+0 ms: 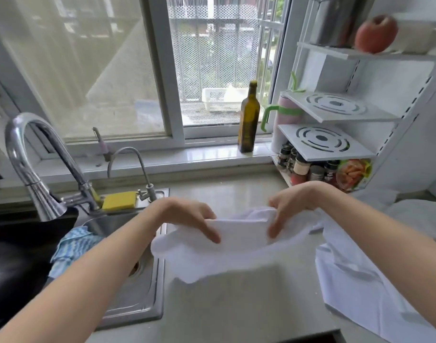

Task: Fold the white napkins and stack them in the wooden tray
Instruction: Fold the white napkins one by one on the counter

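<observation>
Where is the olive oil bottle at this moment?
Head view: the bottle stands upright on the windowsill, right of centre, just left of the white corner shelf rack.

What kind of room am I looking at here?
Most likely a home kitchen. A steel sink with a curved faucet sits in the counter, an olive oil bottle stands on the windowsill, and spice jars fill a corner rack.

limp white napkin, held aloft
</observation>
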`<state>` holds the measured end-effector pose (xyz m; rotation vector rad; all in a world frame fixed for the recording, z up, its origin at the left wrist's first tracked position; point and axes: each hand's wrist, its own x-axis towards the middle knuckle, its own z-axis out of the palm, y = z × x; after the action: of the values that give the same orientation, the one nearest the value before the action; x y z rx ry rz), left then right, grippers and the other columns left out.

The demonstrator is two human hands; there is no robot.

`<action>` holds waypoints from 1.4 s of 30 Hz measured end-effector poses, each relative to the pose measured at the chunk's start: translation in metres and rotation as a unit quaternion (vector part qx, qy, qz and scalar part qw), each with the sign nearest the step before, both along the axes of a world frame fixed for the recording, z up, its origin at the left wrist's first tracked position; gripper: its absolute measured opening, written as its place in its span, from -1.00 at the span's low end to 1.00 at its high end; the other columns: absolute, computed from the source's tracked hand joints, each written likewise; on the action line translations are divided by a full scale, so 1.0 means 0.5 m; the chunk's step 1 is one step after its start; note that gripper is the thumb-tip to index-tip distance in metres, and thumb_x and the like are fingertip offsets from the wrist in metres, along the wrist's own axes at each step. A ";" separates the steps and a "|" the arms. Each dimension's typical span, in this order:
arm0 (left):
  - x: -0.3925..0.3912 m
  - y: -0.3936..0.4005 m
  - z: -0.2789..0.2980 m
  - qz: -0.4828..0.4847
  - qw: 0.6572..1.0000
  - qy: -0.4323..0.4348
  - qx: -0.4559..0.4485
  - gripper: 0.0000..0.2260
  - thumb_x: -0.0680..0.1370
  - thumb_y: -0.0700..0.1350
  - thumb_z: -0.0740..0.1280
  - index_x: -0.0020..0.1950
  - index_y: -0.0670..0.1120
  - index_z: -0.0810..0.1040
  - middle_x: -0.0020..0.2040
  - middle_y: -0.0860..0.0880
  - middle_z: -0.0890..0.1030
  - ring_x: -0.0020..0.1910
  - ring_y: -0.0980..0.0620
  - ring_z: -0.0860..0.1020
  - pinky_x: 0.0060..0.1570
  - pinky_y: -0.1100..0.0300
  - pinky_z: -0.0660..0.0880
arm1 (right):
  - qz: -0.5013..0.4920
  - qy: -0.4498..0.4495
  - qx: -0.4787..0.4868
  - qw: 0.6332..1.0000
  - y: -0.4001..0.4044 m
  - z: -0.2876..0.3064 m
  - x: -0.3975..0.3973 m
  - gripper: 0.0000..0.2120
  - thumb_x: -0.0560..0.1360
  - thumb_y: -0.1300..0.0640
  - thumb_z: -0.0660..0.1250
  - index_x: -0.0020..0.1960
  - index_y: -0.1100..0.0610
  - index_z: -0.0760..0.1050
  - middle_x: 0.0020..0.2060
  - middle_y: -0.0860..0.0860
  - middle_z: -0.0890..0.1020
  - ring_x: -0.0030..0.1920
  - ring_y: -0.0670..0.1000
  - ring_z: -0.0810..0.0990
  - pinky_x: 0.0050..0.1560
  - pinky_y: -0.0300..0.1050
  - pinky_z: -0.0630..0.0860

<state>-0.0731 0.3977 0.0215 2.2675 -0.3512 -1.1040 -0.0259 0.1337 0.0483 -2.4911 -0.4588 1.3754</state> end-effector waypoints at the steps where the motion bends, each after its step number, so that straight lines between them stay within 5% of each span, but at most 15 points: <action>1: 0.006 -0.007 -0.009 -0.020 0.997 -0.005 0.073 -0.80 0.39 0.09 0.50 -0.16 -0.01 0.63 -0.23 0.05 0.67 -0.29 0.11 0.64 -0.36 0.35 0.50 | 0.029 -0.012 -0.036 0.999 0.004 -0.014 0.002 -0.78 0.30 0.01 0.56 -0.16 0.08 0.61 -0.33 -0.07 0.68 -0.35 -0.08 0.65 -0.39 -0.28 0.52; 3: 0.031 -0.027 -0.030 -0.029 0.973 -0.095 0.207 -0.83 0.42 0.01 0.47 -0.21 -0.06 0.58 -0.35 0.02 0.57 -0.44 0.09 0.53 -0.48 0.38 0.37 | 0.077 -0.091 -0.099 0.988 0.019 -0.052 0.014 -0.78 0.33 0.00 0.52 -0.17 0.09 0.55 -0.36 -0.07 0.62 -0.42 -0.10 0.57 -0.47 -0.34 0.42; 6: 0.078 -0.045 -0.020 0.066 0.876 -0.350 0.325 -0.89 0.48 -0.20 0.31 -0.04 -0.12 0.60 -0.11 -0.10 0.61 -0.13 -0.12 0.61 -0.25 0.18 0.43 | 0.029 -0.317 -0.076 0.945 0.041 -0.096 0.058 -0.91 0.47 0.17 0.33 -0.18 0.17 0.46 -0.17 0.13 0.60 -0.20 0.11 0.59 -0.32 -0.19 0.41; 8: 0.108 -0.038 0.012 0.106 0.782 -0.515 0.335 -0.80 0.49 -0.31 0.22 -0.01 -0.11 0.57 -0.03 -0.09 0.61 -0.03 -0.16 0.60 -0.26 0.10 0.40 | -0.023 -0.500 -0.019 0.866 0.048 -0.084 0.096 -0.86 0.45 0.34 0.15 -0.14 0.21 0.47 -0.15 0.18 0.61 -0.11 0.22 0.61 -0.23 -0.05 0.44; 11: 0.111 -0.012 0.086 0.063 0.629 -0.703 0.326 -0.85 0.37 -0.31 0.40 -0.23 -0.06 0.55 -0.29 0.00 0.56 -0.29 -0.04 0.57 -0.51 0.20 0.33 | -0.026 -0.657 0.057 0.752 0.048 -0.032 0.127 -0.77 0.41 0.45 0.13 -0.16 0.18 0.43 -0.32 0.16 0.60 -0.32 0.23 0.59 -0.39 -0.09 0.31; 14: 0.087 0.005 0.110 0.017 0.584 -0.749 0.313 -0.81 0.29 -0.27 0.50 -0.28 -0.03 0.55 -0.36 0.04 0.52 -0.38 0.02 0.52 -0.57 0.24 0.30 | 0.038 -0.733 0.063 0.676 0.036 -0.004 0.117 -0.81 0.41 0.45 0.21 -0.14 0.19 0.47 -0.32 0.09 0.60 -0.48 0.18 0.56 -0.48 -0.19 0.26; 16: 0.071 0.005 0.099 0.002 0.592 -0.748 0.300 -0.80 0.27 -0.28 0.51 -0.28 -0.04 0.55 -0.35 0.03 0.53 -0.37 0.01 0.53 -0.57 0.24 0.31 | 0.083 -0.741 0.057 0.664 0.029 -0.018 0.101 -0.82 0.47 0.40 0.21 -0.05 0.20 0.50 -0.17 0.05 0.64 -0.49 0.17 0.57 -0.52 -0.19 0.37; 19: 0.043 -0.003 0.038 -0.015 0.625 -0.722 0.297 -0.77 0.17 -0.30 0.51 -0.34 -0.05 0.55 -0.38 0.01 0.52 -0.40 -0.02 0.53 -0.57 0.26 0.26 | 0.107 -0.699 0.052 0.705 0.019 -0.072 0.070 -0.80 0.53 0.35 0.16 0.06 0.19 0.50 0.03 0.04 0.63 -0.36 0.20 0.61 -0.44 -0.04 0.54; 23: -0.007 -0.027 -0.093 -0.026 0.711 -0.635 0.302 -0.74 0.09 -0.29 0.54 -0.39 -0.04 0.53 -0.43 0.01 0.52 -0.45 0.00 0.53 -0.60 0.29 0.28 | 0.140 -0.593 -0.014 0.793 0.008 -0.181 0.023 -0.72 0.49 0.32 0.08 0.14 0.13 0.40 0.11 0.03 0.52 -0.05 0.18 0.59 -0.35 -0.05 0.32; 29: -0.105 -0.061 -0.317 -0.006 0.879 -0.335 0.340 -0.74 0.49 -0.35 0.17 0.10 -0.11 0.48 0.06 -0.10 0.56 0.13 -0.14 0.49 -0.20 0.05 0.38 | 0.165 -0.391 -0.050 0.904 -0.021 -0.359 -0.067 -0.61 0.50 0.34 0.09 0.29 0.13 0.34 0.22 0.07 0.44 0.14 0.16 0.52 -0.03 0.03 0.49; 32: -0.144 -0.068 -0.382 -0.031 0.914 -0.248 0.318 -0.68 0.56 -0.33 0.10 0.24 -0.11 0.45 0.23 -0.15 0.48 0.24 -0.14 0.47 -0.01 -0.03 0.46 | 0.179 -0.291 -0.067 0.938 -0.041 -0.423 -0.105 -0.51 0.54 0.30 0.08 0.45 0.06 0.23 0.42 0.02 0.33 0.23 0.15 0.51 0.10 -0.03 0.44; 37: -0.169 -0.063 -0.395 -0.058 0.945 -0.149 0.284 -0.45 0.55 -0.36 0.12 0.52 -0.06 0.17 0.57 -0.09 0.06 0.49 -0.09 0.22 0.27 -0.04 0.40 | 0.177 -0.204 -0.096 0.958 -0.051 -0.452 -0.128 -0.29 0.44 0.41 0.10 0.51 -0.02 0.09 0.56 -0.08 -0.09 0.20 0.14 0.54 -0.06 -0.14 0.38; 40: -0.157 -0.064 -0.373 -0.093 0.940 -0.146 0.293 -0.49 0.51 -0.35 0.20 0.45 -0.10 0.29 0.48 -0.11 0.28 0.34 -0.14 0.42 0.16 0.02 0.46 | 0.191 -0.178 -0.111 0.959 -0.039 -0.432 -0.128 -0.38 0.47 0.37 0.16 0.48 0.02 0.19 0.55 -0.04 0.03 0.31 0.13 0.46 0.13 -0.07 0.44; 42: -0.155 -0.061 -0.352 -0.103 0.942 -0.121 0.295 -0.61 0.53 -0.29 0.24 0.36 -0.13 0.40 0.32 -0.12 0.47 0.23 -0.14 0.50 0.07 0.07 0.45 | 0.187 -0.169 -0.095 0.963 -0.039 -0.413 -0.128 -0.57 0.48 0.23 0.27 0.34 0.08 0.38 0.40 0.01 0.39 0.27 0.12 0.49 0.16 -0.05 0.46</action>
<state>-0.1504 0.3673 -0.1545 2.9695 -0.4027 -1.1464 -0.0898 0.1144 -0.1583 -2.9246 -0.9518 1.1533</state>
